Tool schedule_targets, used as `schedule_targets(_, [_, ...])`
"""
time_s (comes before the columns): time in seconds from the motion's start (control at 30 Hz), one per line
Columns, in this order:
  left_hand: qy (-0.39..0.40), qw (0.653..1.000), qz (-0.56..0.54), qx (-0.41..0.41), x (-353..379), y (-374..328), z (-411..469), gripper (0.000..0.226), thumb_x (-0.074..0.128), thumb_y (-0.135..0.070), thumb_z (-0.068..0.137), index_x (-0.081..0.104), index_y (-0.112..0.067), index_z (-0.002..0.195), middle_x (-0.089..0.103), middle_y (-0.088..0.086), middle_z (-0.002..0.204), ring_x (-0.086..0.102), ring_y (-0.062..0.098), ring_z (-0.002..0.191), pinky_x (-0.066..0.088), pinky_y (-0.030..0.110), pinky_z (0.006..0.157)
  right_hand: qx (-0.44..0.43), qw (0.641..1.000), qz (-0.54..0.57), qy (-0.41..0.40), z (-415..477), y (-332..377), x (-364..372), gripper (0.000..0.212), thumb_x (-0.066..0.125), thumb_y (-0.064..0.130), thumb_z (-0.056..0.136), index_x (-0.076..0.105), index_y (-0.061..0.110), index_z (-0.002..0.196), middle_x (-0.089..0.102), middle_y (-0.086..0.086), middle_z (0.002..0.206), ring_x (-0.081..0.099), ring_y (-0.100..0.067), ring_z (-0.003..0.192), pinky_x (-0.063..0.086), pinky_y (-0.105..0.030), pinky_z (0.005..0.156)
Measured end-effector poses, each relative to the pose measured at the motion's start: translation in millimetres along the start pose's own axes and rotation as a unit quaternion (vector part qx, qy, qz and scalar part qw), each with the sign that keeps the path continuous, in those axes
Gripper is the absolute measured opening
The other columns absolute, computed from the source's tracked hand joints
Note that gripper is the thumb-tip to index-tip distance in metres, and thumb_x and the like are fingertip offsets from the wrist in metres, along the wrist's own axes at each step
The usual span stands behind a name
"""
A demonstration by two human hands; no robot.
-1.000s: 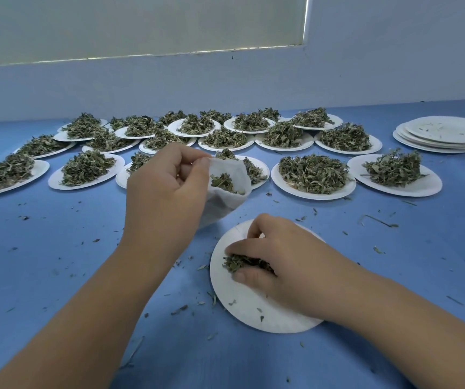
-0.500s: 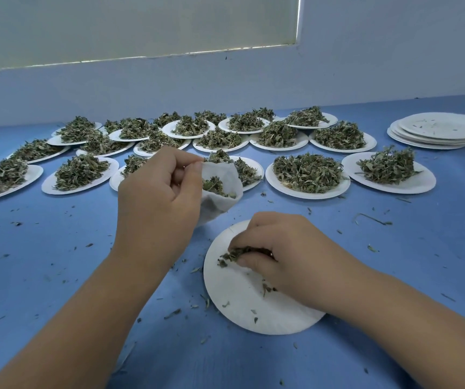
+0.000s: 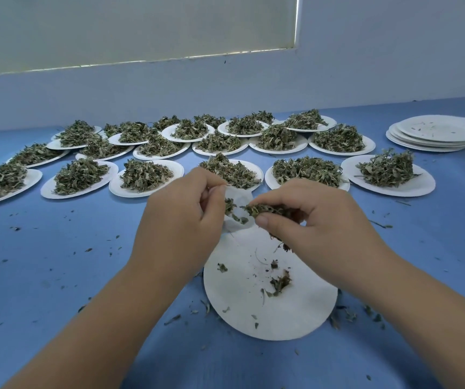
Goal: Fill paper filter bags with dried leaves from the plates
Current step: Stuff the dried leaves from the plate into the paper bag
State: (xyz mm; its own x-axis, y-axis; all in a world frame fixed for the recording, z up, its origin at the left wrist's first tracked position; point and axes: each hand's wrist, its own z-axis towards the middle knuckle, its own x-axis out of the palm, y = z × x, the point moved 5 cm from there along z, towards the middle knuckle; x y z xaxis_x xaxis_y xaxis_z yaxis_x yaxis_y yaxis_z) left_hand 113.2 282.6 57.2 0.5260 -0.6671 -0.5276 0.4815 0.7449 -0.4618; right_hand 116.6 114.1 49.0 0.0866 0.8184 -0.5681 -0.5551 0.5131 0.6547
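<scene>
Paper filter bag (image 3: 238, 199) pinched open by left hand (image 3: 181, 220); right hand (image 3: 310, 220) pinches leaves (image 3: 265, 210) at its mouth; near plate (image 3: 253, 313) almost bare, many heaped plates (image 3: 422, 189) wait.

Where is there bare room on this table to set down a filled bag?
Free, bar crumbs: the tabletop left of the left hand, and right of the right hand, nearer than the empty plate stack. Crowded: the loaded plates behind.

White plates (image 3: 267, 318), grey-green dried leaves (image 3: 304, 171), white filter bag (image 3: 239, 199), plain blue table (image 3: 57, 262).
</scene>
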Motion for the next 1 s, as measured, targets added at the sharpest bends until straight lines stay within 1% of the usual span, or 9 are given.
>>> schedule_targets(0.1, [0.011,1.0,-0.001,0.01,3.1,-4.1,-1.9,0.013,0.052,-0.026,0.089,0.064,-0.022,0.086,0.048,-0.009,0.056,0.048,0.012,0.059,0.037,0.026,0.049,-0.014,0.998,-0.058,-0.008,0.3,4.1,2.0,0.014,0.073,0.02,0.083,0.075,0.024,0.097,0.052,0.025,0.073,0.049,0.014,0.077,0.033,-0.001,0.072])
schedule_targets(0.2, [0.018,0.999,0.003,0.026,4.7,-8.7,-3.9,0.012,0.053,-0.025,0.09,0.064,-0.021,0.085,0.048,-0.006,0.055,0.048,0.016,0.059,0.037,0.03,0.05,-0.022,0.995,-0.098,-0.013,-0.7,8.3,5.8,0.017,0.073,0.02,0.084,0.073,0.021,0.101,0.053,0.022,0.079,0.048,0.006,0.08,0.034,-0.002,0.076])
schedule_targets(0.3, [0.027,0.999,0.002,0.024,7.7,-10.7,-5.8,0.011,0.054,-0.024,0.089,0.065,-0.023,0.085,0.048,-0.005,0.056,0.048,0.014,0.06,0.037,0.028,0.051,-0.015,0.992,-0.127,-0.009,-1.8,10.3,9.0,0.015,0.072,0.023,0.084,0.064,0.023,0.097,0.057,0.016,0.083,0.045,-0.002,0.086,0.034,-0.009,0.079])
schedule_targets(0.47, [0.046,0.999,-0.001,0.009,12.5,-12.1,-8.2,0.013,0.054,-0.026,0.088,0.065,-0.023,0.084,0.048,-0.007,0.057,0.047,0.012,0.06,0.035,0.026,0.051,-0.021,0.989,-0.148,-0.004,-3.6,15.1,9.5,0.012,0.072,0.022,0.082,0.06,0.02,0.082,0.056,0.01,0.076,0.047,-0.01,0.075,0.038,-0.02,0.069])
schedule_targets(0.57, [0.061,0.998,0.001,0.015,13.9,-14.7,-8.6,0.016,0.052,-0.026,0.088,0.067,-0.022,0.087,0.05,-0.007,0.058,0.046,0.011,0.059,0.034,0.024,0.049,-0.034,0.984,-0.175,0.002,-3.8,21.1,12.1,0.009,0.069,0.022,0.085,0.062,0.016,0.083,0.055,0.005,0.077,0.049,-0.013,0.072,0.037,-0.026,0.064])
schedule_targets(0.67, [0.068,0.998,-0.005,0.017,14.8,-16.8,-9.0,0.016,0.052,-0.025,0.088,0.068,-0.022,0.088,0.048,-0.012,0.057,0.045,0.005,0.056,0.029,0.017,0.048,-0.028,0.981,-0.19,0.017,-1.3,22.2,16.1,0.008,0.063,0.027,0.087,0.063,0.019,0.088,0.052,0.007,0.08,0.048,-0.013,0.075,0.034,-0.025,0.065])
schedule_targets(0.73, [0.068,0.998,-0.012,0.013,15.1,-16.6,-9.3,0.016,0.052,-0.025,0.088,0.068,-0.022,0.089,0.048,-0.012,0.056,0.045,0.004,0.055,0.029,0.015,0.048,-0.021,0.983,-0.181,0.012,-0.9,20.0,16.1,0.009,0.063,0.028,0.086,0.064,0.02,0.091,0.056,0.008,0.083,0.05,-0.011,0.078,0.036,-0.024,0.067])
schedule_targets(0.87, [0.052,0.998,-0.03,0.005,13.2,-15.3,-9.0,0.014,0.055,-0.022,0.087,0.069,-0.02,0.088,0.052,-0.006,0.055,0.048,0.009,0.056,0.033,0.015,0.049,-0.006,0.996,-0.088,-0.016,-3.2,17.7,7.9,0.015,0.074,0.025,0.078,0.067,0.026,0.092,0.057,0.016,0.076,0.052,-0.001,0.073,0.042,-0.017,0.069])
schedule_targets(1.0, [0.055,0.996,-0.063,-0.015,14.7,-13.4,-10.0,0.009,0.06,-0.018,0.09,0.069,-0.02,0.087,0.057,-0.003,0.055,0.051,0.013,0.055,0.036,0.016,0.048,-0.005,0.998,-0.053,-0.022,-3.9,16.7,2.9,0.02,0.077,0.023,0.075,0.066,0.03,0.091,0.056,0.015,0.08,0.054,-0.006,0.078,0.048,-0.026,0.072])
